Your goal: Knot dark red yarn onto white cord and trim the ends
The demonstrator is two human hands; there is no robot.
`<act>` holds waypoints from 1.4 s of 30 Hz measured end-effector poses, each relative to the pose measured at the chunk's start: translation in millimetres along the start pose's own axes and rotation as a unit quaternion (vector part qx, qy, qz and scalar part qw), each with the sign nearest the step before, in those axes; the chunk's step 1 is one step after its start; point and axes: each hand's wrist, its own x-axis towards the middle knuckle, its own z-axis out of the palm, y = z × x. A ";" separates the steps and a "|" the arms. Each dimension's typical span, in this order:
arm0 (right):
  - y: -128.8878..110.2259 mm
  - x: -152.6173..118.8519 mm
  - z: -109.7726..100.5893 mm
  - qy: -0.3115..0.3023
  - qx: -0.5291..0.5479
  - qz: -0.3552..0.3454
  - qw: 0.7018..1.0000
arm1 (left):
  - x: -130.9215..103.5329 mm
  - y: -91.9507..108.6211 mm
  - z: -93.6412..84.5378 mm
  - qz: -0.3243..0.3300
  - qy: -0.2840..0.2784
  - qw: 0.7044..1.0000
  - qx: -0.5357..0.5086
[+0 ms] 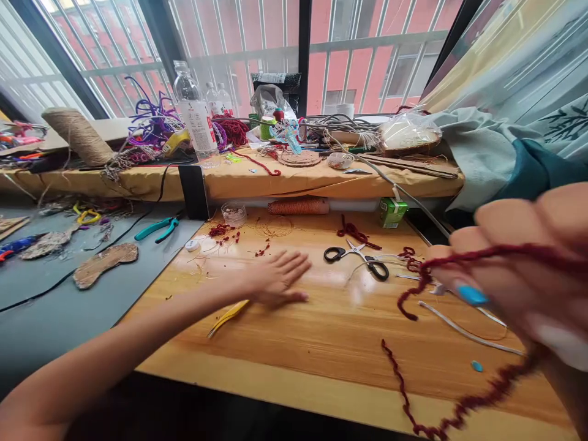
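My left hand (pixel 280 278) is stretched flat over the wooden table, fingers apart, nothing in it; whether the palm touches the wood I cannot tell. Below its wrist lies a pair of yellow tweezers (pixel 228 318), partly covered. Close to the camera at the right, my right hand (pixel 528 275) is closed around dark red yarn (pixel 498 252). One short end curls down from its fingers, while a kinked length (pixel 487 392) dangles below toward the table's front edge. Black-handled scissors (pixel 361 254) lie with blades parted between the two hands.
Red yarn scraps (pixel 220 231) and a small clear tub (pixel 234 214) sit at the back left. White cord (pixel 468 334) lies at right, near a blue oval piece (pixel 476 366). Teal pliers (pixel 158 228) rest on the grey mat. A crowded shelf (pixel 321 180) runs behind.
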 end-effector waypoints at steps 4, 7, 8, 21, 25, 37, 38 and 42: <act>2.6 5.6 9.7 -0.132 0.164 0.028 0.977 | -24.0 -36.3 -3.3 -0.100 -0.028 0.994 0.021; 8.2 7.0 5.0 -0.118 0.197 0.053 0.972 | -47.7 -57.2 0.7 -0.154 -0.040 0.987 0.013; 9.6 6.7 3.9 -0.111 0.197 0.061 0.972 | -54.2 -63.7 2.6 -0.169 -0.038 0.985 0.012; 24.9 10.2 32.0 -0.145 0.149 0.150 0.967 | -48.6 -62.8 7.8 -0.180 0.013 0.984 -0.010; 34.0 9.8 33.8 -0.187 0.138 0.169 0.958 | -65.2 -78.2 13.4 -0.236 0.051 0.970 0.000; 88.5 17.5 60.4 -0.088 0.136 0.212 0.964 | -9.1 42.1 -30.3 -0.022 0.201 0.895 -0.397; 94.2 15.5 59.5 -0.082 0.132 0.220 0.963 | -0.8 46.3 -25.5 -0.021 0.228 0.886 -0.404; 113.4 6.2 53.8 -0.057 0.134 0.240 0.960 | 19.4 47.7 -1.0 -0.041 0.311 0.870 -0.381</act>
